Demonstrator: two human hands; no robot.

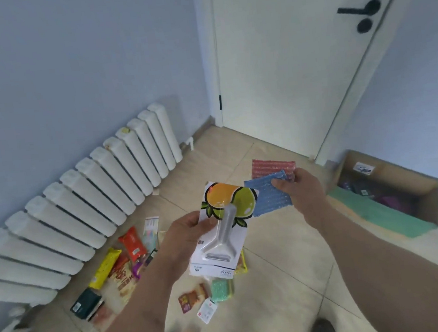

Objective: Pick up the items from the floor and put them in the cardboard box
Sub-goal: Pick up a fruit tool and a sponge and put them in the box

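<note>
My left hand (185,230) is up front, fingers pinched on a carded peeler pack (221,233) held upright above the floor (292,279). My right hand (300,187) clamps blue and red scrubbing cloths (268,194), raised beside the pack. Loose snack packets (115,268) lie on the floor along the radiator (81,204). Cardboard box (393,190) sits open by the right wall.
</note>
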